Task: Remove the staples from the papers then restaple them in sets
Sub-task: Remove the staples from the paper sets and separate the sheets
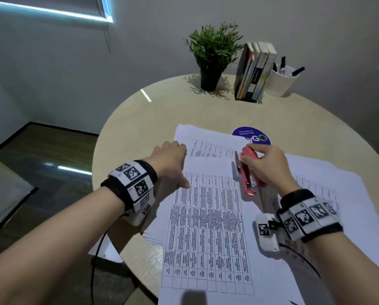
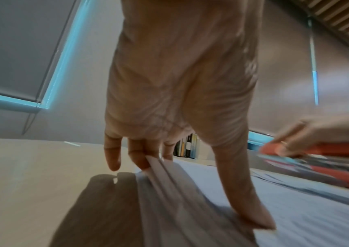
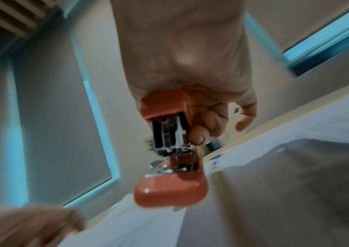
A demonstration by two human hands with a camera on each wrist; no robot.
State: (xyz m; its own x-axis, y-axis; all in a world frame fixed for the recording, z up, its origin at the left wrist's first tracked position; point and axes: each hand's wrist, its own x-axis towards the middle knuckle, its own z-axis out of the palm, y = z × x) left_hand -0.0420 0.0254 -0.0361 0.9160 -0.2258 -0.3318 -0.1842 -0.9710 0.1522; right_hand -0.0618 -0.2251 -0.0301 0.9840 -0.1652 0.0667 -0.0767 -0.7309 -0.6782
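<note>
Printed sheets with tables (image 1: 208, 216) lie spread across the round table (image 1: 140, 119). My left hand (image 1: 173, 164) is at the left edge of the stack. Its thumb (image 2: 258, 215) presses on the top sheet while its fingers (image 2: 139, 157) hold up the edge of a few sheets (image 2: 169, 180). My right hand (image 1: 267, 166) grips a red stapler (image 1: 250, 175) just above the papers, right of the left hand. The stapler (image 3: 169, 188) has its jaws apart in the right wrist view. The stapler (image 2: 321, 150) looks blurred in the left wrist view.
A thin pen-like thing (image 1: 237, 161) lies on the paper beside the stapler. More sheets (image 1: 338, 183) lie to the right, and a blue round sticker (image 1: 252, 134) behind. At the back stand a potted plant (image 1: 212, 56), books (image 1: 254, 71) and a white cup of pens (image 1: 283, 80).
</note>
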